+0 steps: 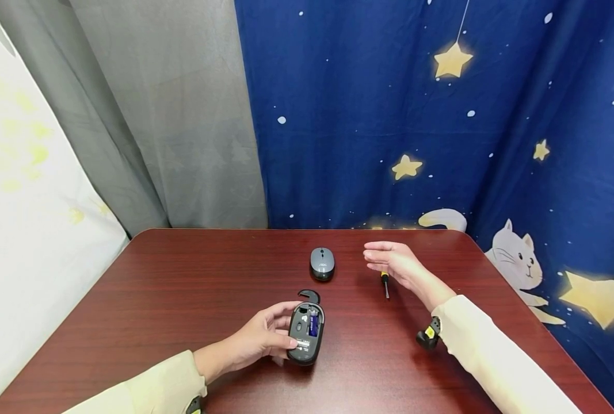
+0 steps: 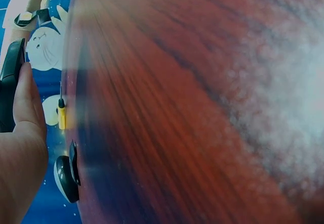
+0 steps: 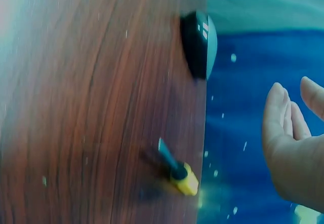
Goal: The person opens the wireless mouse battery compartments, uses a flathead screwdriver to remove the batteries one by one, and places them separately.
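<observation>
In the head view my left hand (image 1: 257,339) grips a dark computer mouse (image 1: 301,351) by its side, underside up. Its battery bay is uncovered, and a blue battery (image 1: 313,324) lies inside. Just beyond it on the table is a black curved cover (image 1: 309,295). My right hand (image 1: 397,263) hovers with extended fingers over a small yellow-and-black screwdriver (image 1: 385,283), holding nothing. The right wrist view shows that screwdriver (image 3: 182,176) on the table, apart from the fingers. In the left wrist view only the edge of the held mouse (image 2: 11,84) shows.
A second mouse (image 1: 322,263), grey on top, stands upright behind the black cover. The reddish-brown table (image 1: 208,270) ends at the back against a grey curtain (image 1: 182,144) and a blue star-patterned curtain (image 1: 348,115).
</observation>
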